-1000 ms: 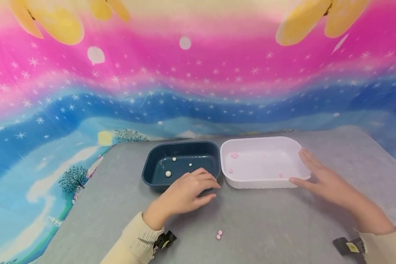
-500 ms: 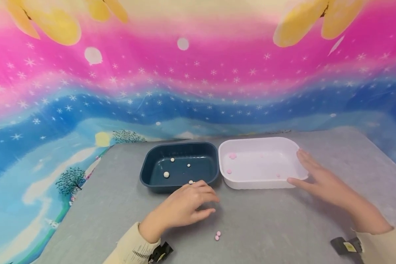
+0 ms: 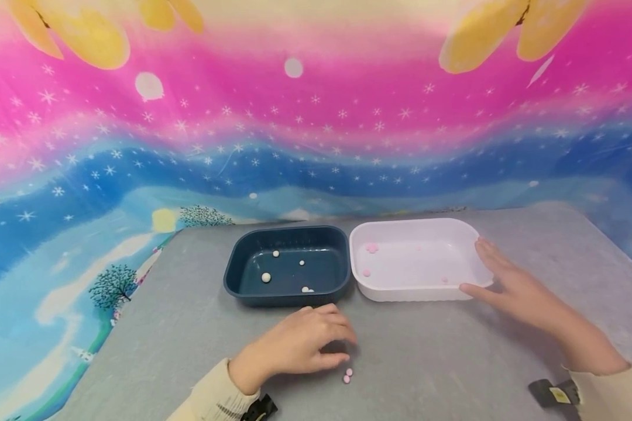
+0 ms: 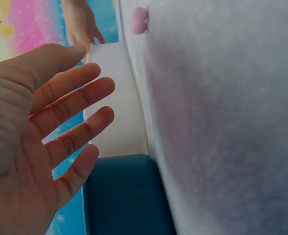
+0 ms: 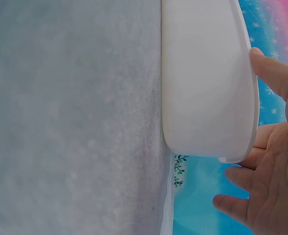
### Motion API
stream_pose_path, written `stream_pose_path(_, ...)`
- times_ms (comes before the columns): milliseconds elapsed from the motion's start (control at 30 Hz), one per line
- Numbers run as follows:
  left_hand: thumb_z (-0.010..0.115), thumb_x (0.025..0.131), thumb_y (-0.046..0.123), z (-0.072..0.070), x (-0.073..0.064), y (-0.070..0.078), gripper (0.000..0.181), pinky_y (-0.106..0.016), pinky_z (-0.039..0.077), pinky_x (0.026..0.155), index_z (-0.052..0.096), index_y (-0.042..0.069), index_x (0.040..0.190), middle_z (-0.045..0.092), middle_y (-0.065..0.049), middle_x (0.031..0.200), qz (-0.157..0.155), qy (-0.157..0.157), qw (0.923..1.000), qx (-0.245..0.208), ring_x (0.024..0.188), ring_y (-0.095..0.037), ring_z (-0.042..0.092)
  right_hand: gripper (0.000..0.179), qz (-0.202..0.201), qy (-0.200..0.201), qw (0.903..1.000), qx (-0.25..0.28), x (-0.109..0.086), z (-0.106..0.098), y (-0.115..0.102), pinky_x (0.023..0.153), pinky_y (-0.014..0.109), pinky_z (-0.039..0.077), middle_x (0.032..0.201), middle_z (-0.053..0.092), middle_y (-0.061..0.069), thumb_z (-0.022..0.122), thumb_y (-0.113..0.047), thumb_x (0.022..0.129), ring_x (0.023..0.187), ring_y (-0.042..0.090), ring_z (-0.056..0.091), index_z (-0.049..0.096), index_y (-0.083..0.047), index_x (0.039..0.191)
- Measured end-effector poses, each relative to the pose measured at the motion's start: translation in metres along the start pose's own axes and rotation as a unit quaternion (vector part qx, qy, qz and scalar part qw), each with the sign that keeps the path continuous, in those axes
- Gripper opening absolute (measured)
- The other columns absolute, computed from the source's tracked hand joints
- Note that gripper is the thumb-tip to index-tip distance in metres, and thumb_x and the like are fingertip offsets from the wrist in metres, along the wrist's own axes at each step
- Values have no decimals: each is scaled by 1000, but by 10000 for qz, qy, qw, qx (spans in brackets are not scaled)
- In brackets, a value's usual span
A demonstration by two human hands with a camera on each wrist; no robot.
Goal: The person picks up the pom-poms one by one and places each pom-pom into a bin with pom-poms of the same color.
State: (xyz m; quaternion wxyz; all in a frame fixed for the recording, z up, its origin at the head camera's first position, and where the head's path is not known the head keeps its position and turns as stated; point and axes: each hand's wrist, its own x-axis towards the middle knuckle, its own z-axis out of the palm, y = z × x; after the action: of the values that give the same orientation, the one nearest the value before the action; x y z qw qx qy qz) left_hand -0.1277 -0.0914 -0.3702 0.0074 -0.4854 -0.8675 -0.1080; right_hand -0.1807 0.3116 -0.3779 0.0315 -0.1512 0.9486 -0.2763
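My left hand hovers over the table in front of the dark blue tub, its fingers loosely bent and holding nothing, as the left wrist view confirms. Just beyond its thumb lie two small pink beads, side by side on the cloth. Several white beads of differing sizes are in the dark tub. My right hand rests against the right end of the white tub, thumb at the front rim and fingers spread along the side. Inside that tub are several pink pieces, one shaped like a flower.
Both tubs stand side by side toward the back of the grey cloth-covered table. Behind them hangs a colourful printed backdrop with snowflakes. A black wrist strap shows at the right sleeve.
My left hand has drawn back from over the dark tub's front edge toward the two pink beads. White beads it had hidden there now show. The right hand keeps its place.
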Motion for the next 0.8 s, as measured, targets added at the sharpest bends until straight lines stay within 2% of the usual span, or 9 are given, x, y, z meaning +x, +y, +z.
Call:
stream_pose_path(367,69,93,37,10,0,2,20,-18,49,84,74,28,110,69,19,107,202,-227,9995,52,108,0,58,99,-28,27,10000,14,-1,0,-1,113,74,9,167,-10,12,63,-48,95,151,48,-2,0,-9,160)
stream_pose_path(800,68,94,36,14,2,5,18,-13,47,81,75,30,110,67,21,105,353,-635,9974,-17,100,3,57,100,10,-24,10000,48,0,0,-1,114,73,6,166,-13,11,62,-48,95,151,48,-3,-3,-11,160)
